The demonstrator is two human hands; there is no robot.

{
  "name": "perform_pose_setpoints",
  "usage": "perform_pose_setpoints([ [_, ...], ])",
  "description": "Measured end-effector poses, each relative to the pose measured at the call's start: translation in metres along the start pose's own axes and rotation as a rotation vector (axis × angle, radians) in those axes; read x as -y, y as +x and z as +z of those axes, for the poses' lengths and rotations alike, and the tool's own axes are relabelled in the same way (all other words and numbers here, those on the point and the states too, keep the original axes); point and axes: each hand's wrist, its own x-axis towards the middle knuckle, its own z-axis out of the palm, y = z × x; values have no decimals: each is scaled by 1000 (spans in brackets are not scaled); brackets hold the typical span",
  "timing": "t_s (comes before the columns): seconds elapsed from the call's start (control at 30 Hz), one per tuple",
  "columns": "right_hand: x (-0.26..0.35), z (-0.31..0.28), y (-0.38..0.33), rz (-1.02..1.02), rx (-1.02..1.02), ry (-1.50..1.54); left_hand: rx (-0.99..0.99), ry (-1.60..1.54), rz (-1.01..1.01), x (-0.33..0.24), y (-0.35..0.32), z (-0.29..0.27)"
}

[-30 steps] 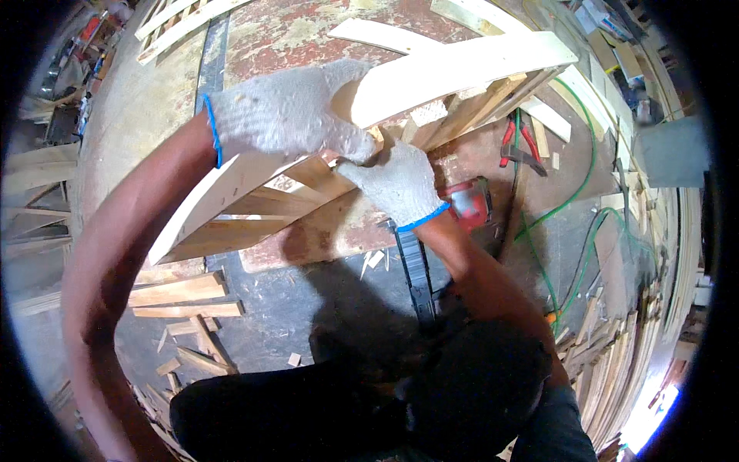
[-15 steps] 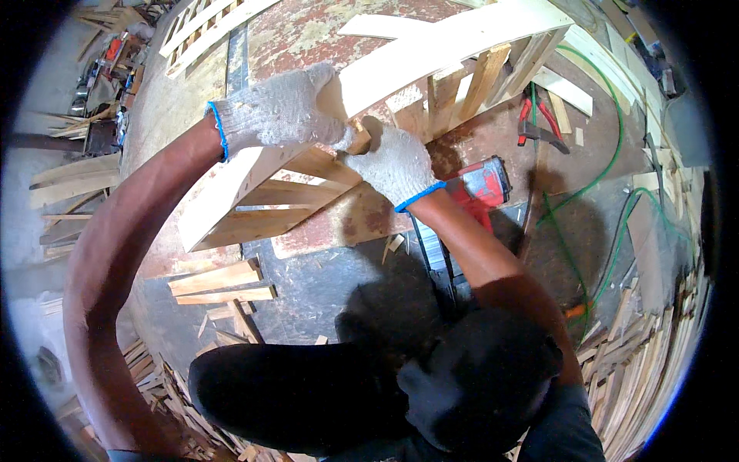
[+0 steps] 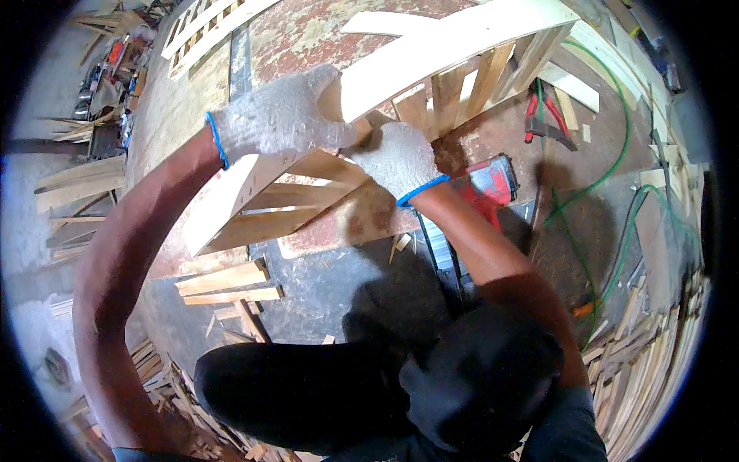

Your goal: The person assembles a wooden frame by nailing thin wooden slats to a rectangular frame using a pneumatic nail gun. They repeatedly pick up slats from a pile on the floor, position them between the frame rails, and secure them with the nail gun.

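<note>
A long pale slatted wooden frame (image 3: 454,42) stands on its edge, slanting from near left to far right. My left hand (image 3: 281,112), in a grey knit glove with a blue cuff, is closed over its upper board. Gloved the same way, my right hand (image 3: 396,158) curls around a short wooden piece (image 3: 362,132) at the frame's near side, close to my left fingertips. Most of that piece is hidden by the gloves. Below my right wrist lies a red and grey nail gun (image 3: 493,183), partly covered by my forearm.
Red-handled pliers or pincers (image 3: 548,119) lie right of the frame, near a green hose (image 3: 622,146). Loose wood strips (image 3: 227,281) are at the near left. Stacked slats (image 3: 643,369) line the right side, and another slatted frame (image 3: 212,35) is at the far left.
The whole view has shifted slightly. Both hands keep their places on the wood, and the short piece between them is now more covered by the gloves.
</note>
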Motion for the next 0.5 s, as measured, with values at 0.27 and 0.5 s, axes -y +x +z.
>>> perform_pose_setpoints([
  [0.27, -25, 17, 2, -135, -16, -48, -381, -3, 64, -2, -32, 45],
  [0.5, -19, 12, 6, -169, 10, -152, -508, 25, 64, 13, -27, 66],
])
